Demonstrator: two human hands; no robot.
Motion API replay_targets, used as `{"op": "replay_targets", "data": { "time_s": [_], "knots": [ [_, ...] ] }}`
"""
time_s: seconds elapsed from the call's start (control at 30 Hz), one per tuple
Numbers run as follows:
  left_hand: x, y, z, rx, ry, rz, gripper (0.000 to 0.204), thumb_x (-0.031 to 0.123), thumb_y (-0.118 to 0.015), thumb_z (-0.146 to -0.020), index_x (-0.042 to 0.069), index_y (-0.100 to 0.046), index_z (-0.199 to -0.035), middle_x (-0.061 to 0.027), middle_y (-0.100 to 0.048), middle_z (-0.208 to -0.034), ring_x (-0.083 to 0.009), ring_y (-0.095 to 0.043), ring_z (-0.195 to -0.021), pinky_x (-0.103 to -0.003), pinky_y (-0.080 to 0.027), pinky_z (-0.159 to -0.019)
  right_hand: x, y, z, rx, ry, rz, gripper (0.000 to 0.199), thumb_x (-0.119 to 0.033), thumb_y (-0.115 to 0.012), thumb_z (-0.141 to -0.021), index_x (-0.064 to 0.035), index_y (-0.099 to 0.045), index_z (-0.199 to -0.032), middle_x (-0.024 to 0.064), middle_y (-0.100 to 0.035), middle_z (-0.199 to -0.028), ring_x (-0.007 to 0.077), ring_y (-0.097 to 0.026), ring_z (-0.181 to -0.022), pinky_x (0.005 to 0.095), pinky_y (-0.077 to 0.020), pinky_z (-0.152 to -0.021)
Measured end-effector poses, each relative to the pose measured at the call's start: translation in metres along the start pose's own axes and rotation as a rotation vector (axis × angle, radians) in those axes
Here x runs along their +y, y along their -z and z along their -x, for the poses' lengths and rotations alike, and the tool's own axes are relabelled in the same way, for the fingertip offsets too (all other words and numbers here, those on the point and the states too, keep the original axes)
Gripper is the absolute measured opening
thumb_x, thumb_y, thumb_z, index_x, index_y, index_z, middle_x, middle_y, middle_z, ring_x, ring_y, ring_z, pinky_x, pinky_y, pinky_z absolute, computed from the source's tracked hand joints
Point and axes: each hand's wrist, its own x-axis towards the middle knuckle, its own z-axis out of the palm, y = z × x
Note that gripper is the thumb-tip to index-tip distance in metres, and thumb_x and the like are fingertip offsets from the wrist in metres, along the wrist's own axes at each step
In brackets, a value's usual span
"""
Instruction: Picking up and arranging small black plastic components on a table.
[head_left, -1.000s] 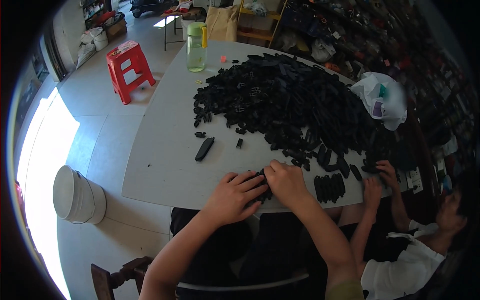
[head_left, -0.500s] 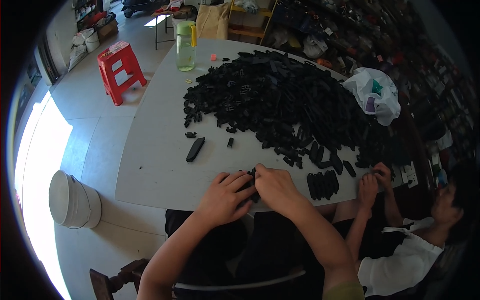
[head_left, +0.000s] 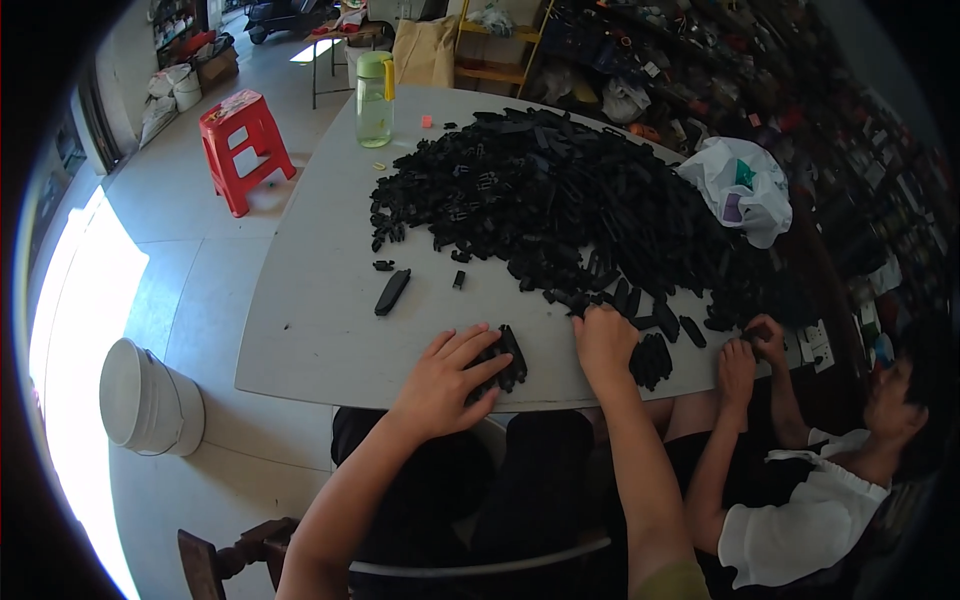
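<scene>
I see left hand (head_left: pixel 445 375) fingers spread flat on small black parts stack (head_left: pixel 505 360) | right hand (head_left: pixel 603 340) fingers curled at black parts pile (head_left: pixel 560 200) edge, grip unclear | grey worktop (head_left: pixel 310 310)

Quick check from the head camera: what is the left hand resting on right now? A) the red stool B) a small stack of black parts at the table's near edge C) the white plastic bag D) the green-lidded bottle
B: the left hand lies flat over a small stack of black parts by the near edge of the table, while the right hand reaches to the big pile of black parts.
</scene>
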Motion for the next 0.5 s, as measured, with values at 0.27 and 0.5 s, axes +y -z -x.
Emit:
{"op": "replay_targets", "data": {
  "time_s": [0.27,0.5],
  "knots": [
    [-0.002,-0.003,0.008,0.124,0.013,0.063,0.027,0.015,-0.068,-0.075,0.003,-0.069,-0.1,-0.0103,-0.065,-0.109,-0.0275,-0.06,-0.109,-0.04,-0.047,-0.093,-0.005,0.004,0.01,0.133,0.006,-0.163,0.012,-0.007,-0.07,-0.079,0.0,-0.064,-0.087,0.0122,-0.067,-0.081,0.0279,-0.067,-0.068,0.0379,-0.0526,-0.062],
    [-0.005,-0.007,0.008,0.141,0.005,0.088,0.026,0.013,-0.067,-0.076,0.004,-0.069,-0.1,-0.0104,-0.066,-0.107,-0.0271,-0.061,-0.106,-0.039,-0.048,-0.092,-0.057,0.013,0.026,-0.041,0.355,-0.793,0.011,0.001,-0.066,-0.08,0.0005,-0.066,-0.091,0.0126,-0.064,-0.084,0.0276,-0.066,-0.071,0.035,-0.053,-0.066]
  ]
}}
